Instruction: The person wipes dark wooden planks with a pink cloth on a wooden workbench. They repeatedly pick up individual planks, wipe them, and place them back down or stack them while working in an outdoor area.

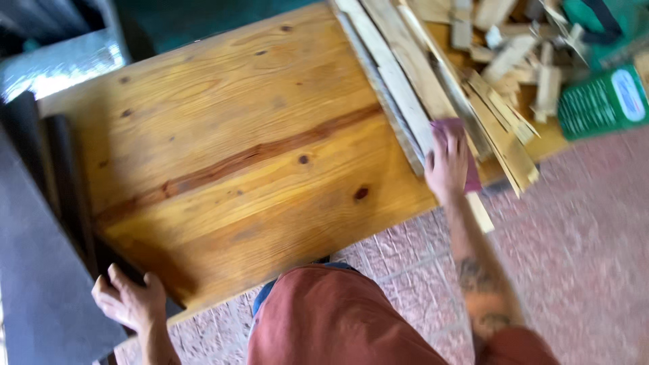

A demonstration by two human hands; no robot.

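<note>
My right hand [447, 164] rests on a reddish-purple sanding sheet [465, 157] that lies on a bundle of long wooden slats [397, 74] at the right end of a varnished pine tabletop [236, 149]. My left hand [127, 301] grips the near left corner of that tabletop, fingers curled over its dark edge. My knees in rust-coloured shorts [338, 318] show below the table's near edge.
Several short wood offcuts [514, 47] are heaped at the far right. A green plastic crate [602, 101] sits beyond them. Dark grey boards [40, 257] lean along the left side. The floor is reddish tile [581, 243].
</note>
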